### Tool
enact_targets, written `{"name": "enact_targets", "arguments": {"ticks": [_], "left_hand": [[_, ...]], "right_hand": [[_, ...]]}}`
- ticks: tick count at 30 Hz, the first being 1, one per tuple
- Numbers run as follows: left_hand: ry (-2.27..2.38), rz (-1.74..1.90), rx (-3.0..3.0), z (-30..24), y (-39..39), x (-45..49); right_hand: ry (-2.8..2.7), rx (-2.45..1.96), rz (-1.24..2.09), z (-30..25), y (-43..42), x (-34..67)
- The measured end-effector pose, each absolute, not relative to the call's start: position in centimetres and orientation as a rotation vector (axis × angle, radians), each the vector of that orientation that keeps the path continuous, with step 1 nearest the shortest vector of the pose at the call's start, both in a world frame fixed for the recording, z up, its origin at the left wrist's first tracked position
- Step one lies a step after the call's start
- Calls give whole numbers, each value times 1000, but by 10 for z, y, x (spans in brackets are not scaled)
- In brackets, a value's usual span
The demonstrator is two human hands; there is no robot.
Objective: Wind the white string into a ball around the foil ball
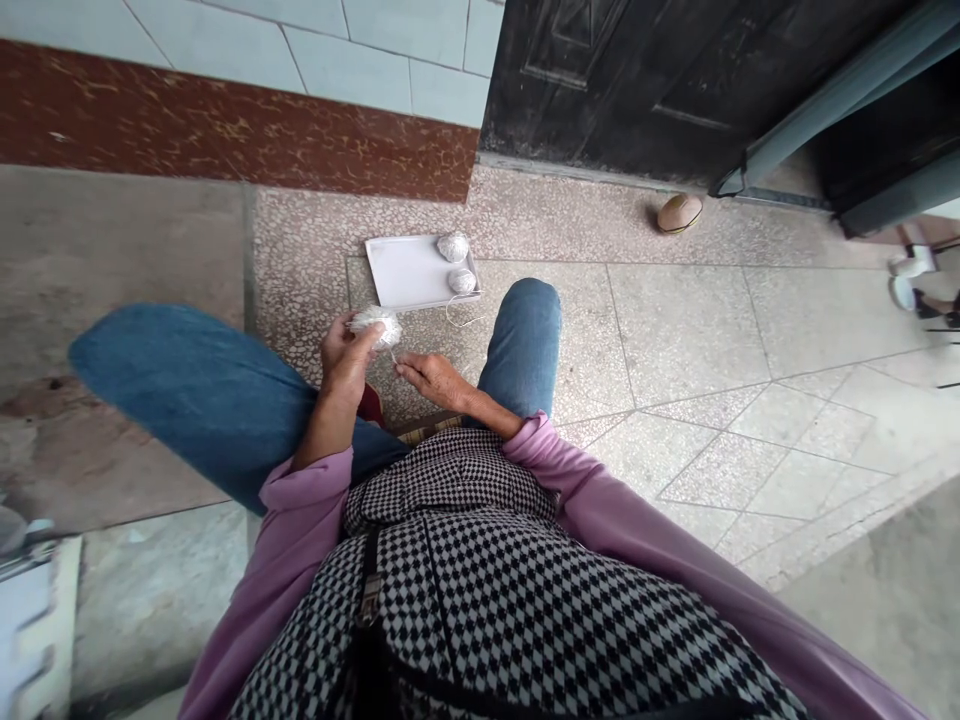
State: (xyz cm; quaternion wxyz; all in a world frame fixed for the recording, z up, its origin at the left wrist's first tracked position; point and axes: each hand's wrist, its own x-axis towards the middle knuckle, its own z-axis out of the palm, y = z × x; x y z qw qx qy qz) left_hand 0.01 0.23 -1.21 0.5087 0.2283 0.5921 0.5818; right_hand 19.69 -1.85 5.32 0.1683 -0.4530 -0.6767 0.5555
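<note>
My left hand (346,352) is wrapped round a ball of white yarn (377,326), its thumb lying across the front. A short strand of yarn (393,355) runs from the ball down to my right hand (433,378), whose fingertips pinch it. Just beyond my hands a shallow white tray (409,272) rests on the floor. Two smaller white yarn balls, one behind (453,247) and one nearer (462,281), sit at the tray's right side. A loose yarn end (459,322) curls over the tray's front edge onto the floor.
My knees in blue jeans flank the work, left (180,350) and right (523,330). A tan rounded object with a dark band (679,213) lies by the black door (615,90). A tiled wall (360,60) with a red-brown base stands ahead. Speckled stone floor (675,320) stretches right.
</note>
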Motion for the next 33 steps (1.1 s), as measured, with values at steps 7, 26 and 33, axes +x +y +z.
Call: {"name": "enact_targets", "arguments": {"ticks": [7,26,33], "left_hand": [[1369,1099,743,9,-6,7],[1008,1090,569,15,-13,19],[1095,1255,463,14,-6,15]], "right_hand": [[-1926,-1193,1349,72,45,222],[-1463,-1443,1560,17,27,221],[-1667,-1424,1587,40,1,213]]}}
